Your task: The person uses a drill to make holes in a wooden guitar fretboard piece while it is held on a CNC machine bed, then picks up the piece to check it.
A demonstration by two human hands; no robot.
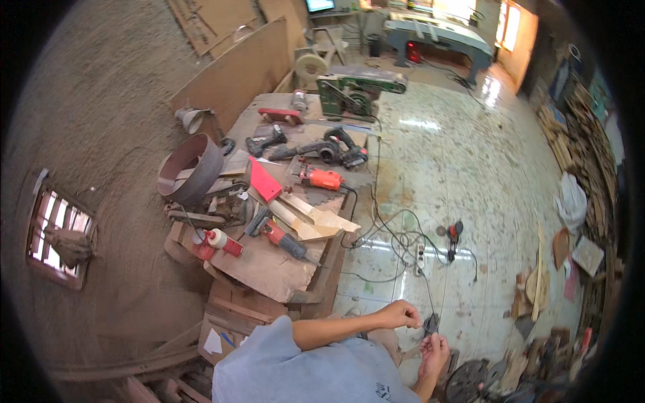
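My left hand (401, 314) reaches across from the left with its fingers pinched together; whatever lies between them is too small to make out. Just below and to the right, my right hand (434, 350) is closed too, thumb against fingers, and what it grips cannot be told. A small dark object (431, 323) shows between the two hands, touching or just behind the right fingertips. Toward it runs a thin dark cable (428, 292) from a power strip (420, 260) on the floor.
On the left, a cluttered workbench (275, 279) holds a red angle grinder (282, 238), an orange power tool (324, 178), cordless drills, wood pieces and a glue bottle (224, 242). Tangled cables and a sander (453, 238) lie on the tiled floor. Scrap wood (531, 292) lines the right side.
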